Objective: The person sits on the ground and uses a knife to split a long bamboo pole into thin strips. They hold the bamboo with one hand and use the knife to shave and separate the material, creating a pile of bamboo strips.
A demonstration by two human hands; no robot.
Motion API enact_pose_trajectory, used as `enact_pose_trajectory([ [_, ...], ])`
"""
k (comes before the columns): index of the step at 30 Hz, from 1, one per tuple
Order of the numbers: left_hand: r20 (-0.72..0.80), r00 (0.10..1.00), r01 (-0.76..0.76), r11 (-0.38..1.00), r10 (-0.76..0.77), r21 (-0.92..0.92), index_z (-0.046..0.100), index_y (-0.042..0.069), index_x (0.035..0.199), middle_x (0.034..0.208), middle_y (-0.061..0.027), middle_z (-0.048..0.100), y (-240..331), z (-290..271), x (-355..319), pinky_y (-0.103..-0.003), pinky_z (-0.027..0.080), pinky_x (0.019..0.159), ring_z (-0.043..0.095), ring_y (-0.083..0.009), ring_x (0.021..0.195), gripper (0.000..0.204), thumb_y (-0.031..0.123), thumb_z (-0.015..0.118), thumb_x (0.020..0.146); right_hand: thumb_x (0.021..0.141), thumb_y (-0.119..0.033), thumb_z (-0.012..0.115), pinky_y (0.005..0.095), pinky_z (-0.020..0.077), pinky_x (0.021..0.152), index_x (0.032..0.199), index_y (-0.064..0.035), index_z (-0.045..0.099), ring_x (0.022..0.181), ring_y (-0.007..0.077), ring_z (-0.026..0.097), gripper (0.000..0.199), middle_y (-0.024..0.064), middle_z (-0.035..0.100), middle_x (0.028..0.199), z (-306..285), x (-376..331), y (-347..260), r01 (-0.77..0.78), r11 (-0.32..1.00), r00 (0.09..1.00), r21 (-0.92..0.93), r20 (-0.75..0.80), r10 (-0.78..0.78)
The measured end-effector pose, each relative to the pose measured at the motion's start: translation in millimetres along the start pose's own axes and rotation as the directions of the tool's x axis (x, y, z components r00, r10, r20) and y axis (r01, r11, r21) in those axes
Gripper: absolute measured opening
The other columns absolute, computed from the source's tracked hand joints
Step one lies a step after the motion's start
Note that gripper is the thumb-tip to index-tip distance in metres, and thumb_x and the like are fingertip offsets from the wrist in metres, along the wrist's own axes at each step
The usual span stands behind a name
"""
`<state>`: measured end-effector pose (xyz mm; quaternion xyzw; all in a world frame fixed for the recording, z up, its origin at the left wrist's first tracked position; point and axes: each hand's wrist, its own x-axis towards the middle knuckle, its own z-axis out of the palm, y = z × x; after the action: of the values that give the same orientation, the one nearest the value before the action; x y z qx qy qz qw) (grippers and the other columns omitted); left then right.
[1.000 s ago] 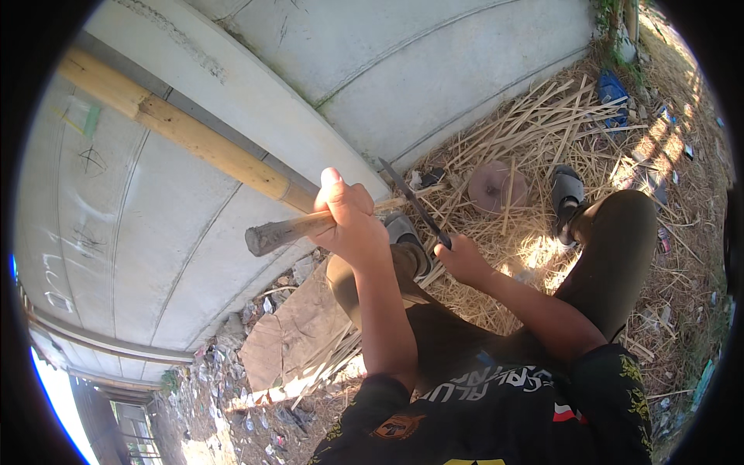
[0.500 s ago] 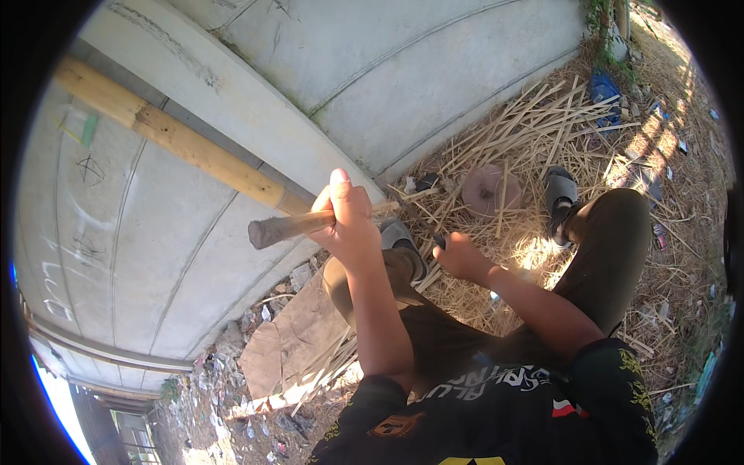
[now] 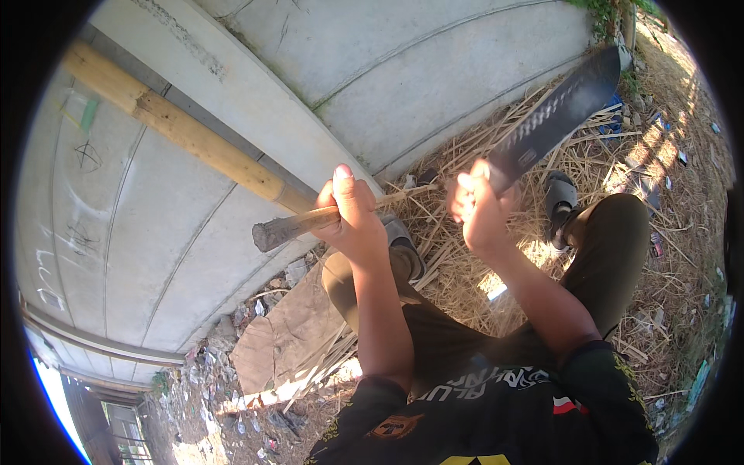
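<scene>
My left hand (image 3: 355,217) is wrapped round a wooden stick (image 3: 283,231), thumb on top. Its thick, greyish end juts out to the left, and its thin, pale end points right towards my other hand. In my closed right hand (image 3: 484,217) is a machete (image 3: 558,116), its broad dark blade raised up and to the right, apart from the stick. The hand and the machete's handle are smeared by motion, so the grip is partly hidden.
Split strips (image 3: 453,155) and shavings cover the ground between my sandalled feet. A concrete wall (image 3: 434,70) and a bamboo pole (image 3: 194,143) stand ahead and left. A brown flat sheet (image 3: 271,341) lies by my left leg, with litter around it.
My right hand has swung upward, lifting the machete from low beside the stick's thin end to high at the right. The left hand keeps the stick almost where it was.
</scene>
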<state>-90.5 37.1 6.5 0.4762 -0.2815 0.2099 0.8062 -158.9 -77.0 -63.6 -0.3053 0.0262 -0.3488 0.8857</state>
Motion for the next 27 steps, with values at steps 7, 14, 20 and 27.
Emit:
enact_pose_trajectory([
  [7, 0.147, 0.986, 0.095, 0.987, -0.075, -0.131, 0.028, 0.012, 0.057, 0.05, 0.0061, 0.02, 8.6, 11.9, 2.4, -0.027, 0.011, 0.042, 0.015, -0.0042, 0.043, 0.045, 0.001, 0.053, 0.092, 0.081, -0.015, 0.054, 0.0391, 0.0404, 0.042, 0.072, 0.0059, 0.055, 0.046, 0.0235, 0.054, 0.023, 0.0128, 0.054, 0.058, -200.9, -21.2, 108.2, -0.093, 0.074, 0.822, -0.993, -0.035, 0.568],
  [14, 0.042, 0.999, 0.004, 0.997, -0.001, -0.071, 0.026, 0.012, 0.056, 0.05, 0.0054, 0.02, -3.1, 2.3, 3.0, -0.027, 0.012, 0.041, 0.015, -0.0055, 0.042, 0.047, 0.005, 0.054, 0.093, 0.085, -0.024, 0.062, 0.0329, 0.0383, 0.054, 0.072, -0.0017, 0.052, 0.055, 0.0132, 0.045, 0.028, 0.0034, 0.051, 0.059, -80.7, 29.3, 25.0, -0.234, 0.561, 0.972, -0.794, -0.18, 0.149],
  [20, 0.06, 0.998, 0.006, 0.998, -0.002, -0.065, 0.026, 0.013, 0.055, 0.049, 0.006, 0.02, 2.3, 4.2, 2.4, -0.027, 0.012, 0.041, 0.015, -0.0051, 0.041, 0.048, 0.002, 0.056, 0.092, 0.083, -0.008, 0.059, 0.0273, 0.0288, 0.042, 0.067, -0.0091, 0.049, 0.045, 0.0067, 0.039, 0.02, -0.0041, 0.043, 0.055, -36.1, -16.6, 24.9, 0.055, 0.987, 0.975, -0.149, -0.206, -0.085],
  [27, 0.076, 0.997, 0.021, 0.999, -0.018, -0.043, 0.027, 0.013, 0.055, 0.048, 0.0065, 0.022, -6.2, -1.6, 6.9, -0.026, 0.012, 0.041, 0.015, -0.004, 0.042, 0.049, -0.001, 0.059, 0.09, 0.079, -0.029, 0.06, 0.0381, 0.0467, 0.062, 0.077, 0.0037, 0.062, 0.063, 0.0242, 0.061, 0.032, 0.0154, 0.061, 0.065, -59.2, 38.0, 9.4, -0.268, 0.139, 0.915, -0.953, -0.207, 0.346],
])
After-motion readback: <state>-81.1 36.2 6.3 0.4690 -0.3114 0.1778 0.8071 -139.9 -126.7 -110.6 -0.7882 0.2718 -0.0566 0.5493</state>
